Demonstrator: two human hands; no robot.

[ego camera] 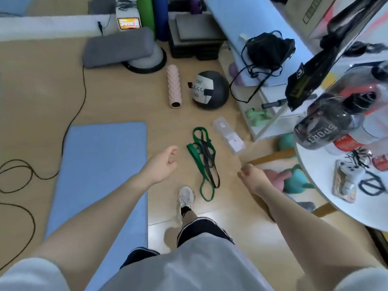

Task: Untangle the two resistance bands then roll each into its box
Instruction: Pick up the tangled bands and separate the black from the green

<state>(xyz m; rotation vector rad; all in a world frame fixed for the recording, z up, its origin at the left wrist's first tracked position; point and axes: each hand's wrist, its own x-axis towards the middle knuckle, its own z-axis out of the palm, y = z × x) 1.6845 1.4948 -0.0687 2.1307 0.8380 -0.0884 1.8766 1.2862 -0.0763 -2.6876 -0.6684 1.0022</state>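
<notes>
While bands [204,162] lie tangled on floor, left hand [162,164], right hand [251,175] hover empty, fingers loosely curled.

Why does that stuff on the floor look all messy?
The green band and black band lie twisted through each other in one knotted heap on the floor, beside the clear boxes instead of rolled inside. Neither the left hand nor the right hand holds them.

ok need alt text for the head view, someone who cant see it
A green resistance band and a black resistance band lie tangled on a wooden floor, with a clear box beside them. A standing person's left hand and right hand reach down toward them, holding nothing; a blue mat lies alongside.
</notes>
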